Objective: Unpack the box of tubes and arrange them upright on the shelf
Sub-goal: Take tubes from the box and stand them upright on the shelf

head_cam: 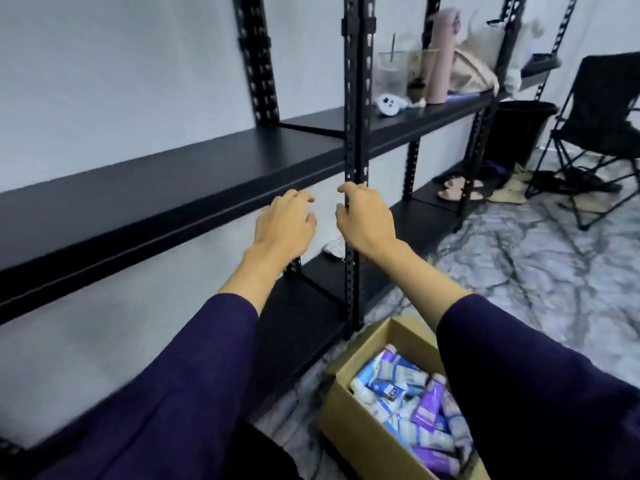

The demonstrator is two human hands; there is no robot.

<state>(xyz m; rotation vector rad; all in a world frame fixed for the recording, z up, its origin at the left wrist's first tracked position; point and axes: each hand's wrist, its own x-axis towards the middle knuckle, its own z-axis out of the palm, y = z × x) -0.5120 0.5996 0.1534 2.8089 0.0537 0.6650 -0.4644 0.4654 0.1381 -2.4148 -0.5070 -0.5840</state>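
An open cardboard box (349,407) stands on the floor at the bottom right, filled with several blue, white and purple tubes (408,396) lying on their sides. The black shelf (166,188) runs across the middle of the view with nothing on its left part. My left hand (284,225) reaches out below the shelf's front edge, fingers loosely curled and holding nothing. My right hand (365,216) is beside it at the black upright post (355,133), fingers curled near the post; whether it grips the post is unclear.
Further right on the same shelf stand a pink bottle (441,60), a plastic cup (393,74) and a small white device (389,105). A black bin (519,133) and a folding chair (602,119) are at the far right. Sandals (457,187) lie on the low shelf. The floor is marble-patterned.
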